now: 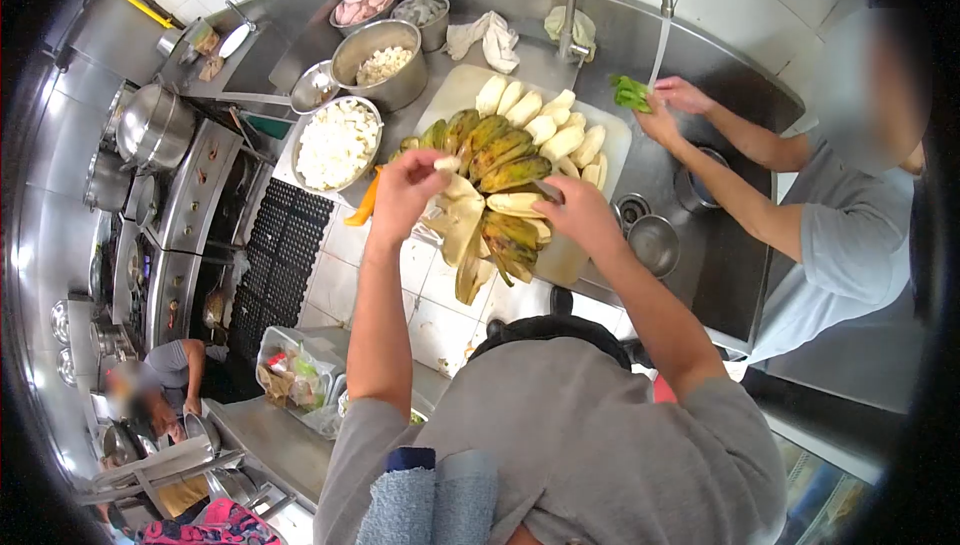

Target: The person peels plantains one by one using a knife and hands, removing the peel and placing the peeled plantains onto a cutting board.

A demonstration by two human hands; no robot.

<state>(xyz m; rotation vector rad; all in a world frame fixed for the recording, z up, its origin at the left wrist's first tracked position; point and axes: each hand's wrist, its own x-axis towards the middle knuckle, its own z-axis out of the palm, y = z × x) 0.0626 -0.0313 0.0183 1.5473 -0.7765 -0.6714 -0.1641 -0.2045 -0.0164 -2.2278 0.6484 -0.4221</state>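
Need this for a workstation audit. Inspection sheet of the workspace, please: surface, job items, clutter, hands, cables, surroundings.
Surface: metal counter, white board on it.
Job items: plantain-like fruit, unpeeled beside peeled pieces on the board.
Clutter: crumpled cloth and metal pot behind the board.
Hands: left hand pinches peel; right hand grips what looks like a small blade, mostly hidden.
Cables: nothing seen.
Surroundings: co-worker's hands hold leafy greens by the running faucet; black mat on the floor.
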